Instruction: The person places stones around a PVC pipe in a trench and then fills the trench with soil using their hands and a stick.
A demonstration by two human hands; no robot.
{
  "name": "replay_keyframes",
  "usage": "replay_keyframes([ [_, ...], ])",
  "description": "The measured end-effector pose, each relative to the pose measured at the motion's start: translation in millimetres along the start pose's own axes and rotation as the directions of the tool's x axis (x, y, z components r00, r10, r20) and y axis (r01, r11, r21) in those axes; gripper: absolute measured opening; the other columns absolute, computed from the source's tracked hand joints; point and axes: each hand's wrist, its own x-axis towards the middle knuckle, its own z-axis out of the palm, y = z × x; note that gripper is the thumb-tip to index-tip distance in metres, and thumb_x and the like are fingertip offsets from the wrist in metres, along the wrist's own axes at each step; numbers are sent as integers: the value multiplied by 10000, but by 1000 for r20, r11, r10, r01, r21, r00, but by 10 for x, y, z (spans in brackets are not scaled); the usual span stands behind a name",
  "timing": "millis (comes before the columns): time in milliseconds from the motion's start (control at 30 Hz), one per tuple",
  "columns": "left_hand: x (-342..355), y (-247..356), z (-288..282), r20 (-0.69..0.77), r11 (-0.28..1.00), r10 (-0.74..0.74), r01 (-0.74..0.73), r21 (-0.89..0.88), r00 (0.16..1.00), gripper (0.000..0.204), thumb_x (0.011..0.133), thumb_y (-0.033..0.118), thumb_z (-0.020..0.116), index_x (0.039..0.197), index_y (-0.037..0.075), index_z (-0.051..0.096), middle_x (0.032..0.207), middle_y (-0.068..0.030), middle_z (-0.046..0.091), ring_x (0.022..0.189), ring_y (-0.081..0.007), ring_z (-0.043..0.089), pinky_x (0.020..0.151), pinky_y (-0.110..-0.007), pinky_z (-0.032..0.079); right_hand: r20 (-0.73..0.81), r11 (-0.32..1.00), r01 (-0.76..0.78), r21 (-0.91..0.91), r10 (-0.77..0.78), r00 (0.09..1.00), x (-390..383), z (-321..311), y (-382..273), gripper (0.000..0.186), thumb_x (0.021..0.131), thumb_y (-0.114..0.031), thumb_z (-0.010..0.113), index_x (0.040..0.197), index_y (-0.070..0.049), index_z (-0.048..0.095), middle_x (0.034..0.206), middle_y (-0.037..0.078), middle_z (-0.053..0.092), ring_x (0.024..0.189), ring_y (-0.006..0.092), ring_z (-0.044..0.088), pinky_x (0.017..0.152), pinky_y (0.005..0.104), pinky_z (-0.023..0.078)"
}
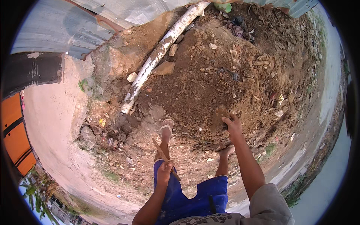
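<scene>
My right hand (233, 126) reaches forward over a heap of brown earth and stones (225, 71), its fingers closed on a brown lump of soil or stone (221, 112). Lower down, near my thigh, my left hand (164, 171) grips a thin wooden stick (160, 149) that slants up to the left. I wear blue shorts (195, 198) and pale sandals (167, 127); my left foot stands at the foot of the heap.
A long white peeling pole (157, 56) lies slanted across the heap's left side. Loose rocks (164, 68) and litter dot the soil. A pale concrete wall (52, 120) curves along the left, corrugated metal sheets (75, 22) at the top, an orange panel (15, 135) far left.
</scene>
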Motion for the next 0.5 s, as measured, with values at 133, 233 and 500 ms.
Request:
replay_keyframes([
  [133, 49, 144, -201, 35, 971, -24, 32, -238, 999, 436, 1010, 314, 607, 1274, -31, 558, 1133, -95, 636, 993, -155, 631, 858, -297, 529, -10, 968, 246, -39, -247, 969, 571, 458, -960, 616, 858, -152, 751, 1383, 58, 506, 1127, 129, 672, 925, 195, 659, 801, 341, 537],
  [233, 34, 107, -359, 25, 977, -46, 50, -205, 999, 401, 1024, 274, 579, 1269, -42, 553, 1155, -103, 630, 1049, -173, 630, 911, -321, 530, -3, 939, 340, 50, -341, 940, 741, 928, -1917, 689, 812, -259, 781, 1373, 58, 535, 1070, 134, 689, 945, 187, 651, 724, 335, 540],
  [500, 104, 182, -322, 38, 950, -39, 49, -309, 999, 370, 1026, 238, 573, 1253, -53, 556, 1129, -118, 624, 1023, -180, 632, 919, -323, 533, -193, 811, 462, 359, -420, 887, 1202, 1424, -3178, 773, 904, -457, 730, 1409, 70, 475, 1230, 167, 615, 1014, 248, 658, 681, 387, 615],
])
